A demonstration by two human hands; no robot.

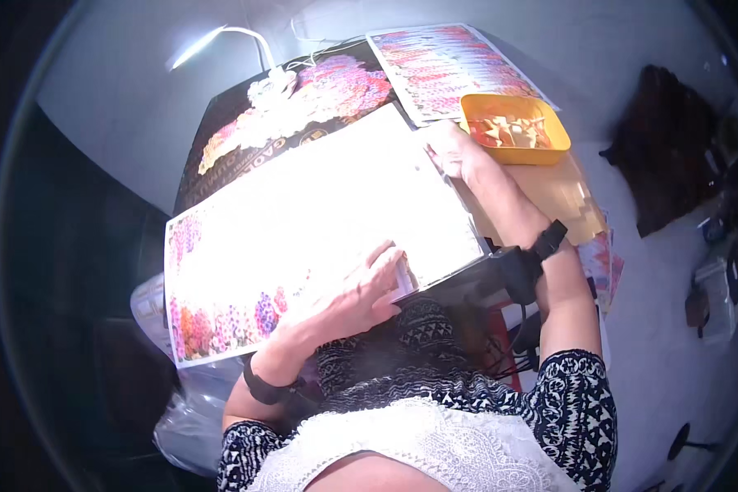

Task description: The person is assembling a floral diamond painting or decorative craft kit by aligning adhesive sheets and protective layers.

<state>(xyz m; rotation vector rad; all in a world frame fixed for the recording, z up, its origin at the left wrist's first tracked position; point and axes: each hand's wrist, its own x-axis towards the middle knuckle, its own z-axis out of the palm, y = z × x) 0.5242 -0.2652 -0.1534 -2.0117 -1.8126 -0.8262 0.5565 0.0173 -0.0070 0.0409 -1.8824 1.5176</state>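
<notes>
A large floral-printed sheet [221, 324] lies across the table in front of me, most of its face washed out white by glare. My left hand [357, 287] is at its near edge, fingers bent over the top and thumb lower at the rim. A lilac strip [404, 283] shows beside those fingertips and looks like part of the sheet's edge. My right hand [451, 149] reaches to the far right side of the white surface, next to a yellow box [553, 152]. Glare blurs its fingertips, so their grip is unclear.
Pale scraps [512, 131] fill the yellow box. Behind it lies another floral print [459, 66]. A lit white lamp [258, 41] stands at the back on a dark floral-patterned table cover [221, 123]. Tan cardboard [574, 205] sits under my right forearm; clear plastic [193, 418] hangs lower left.
</notes>
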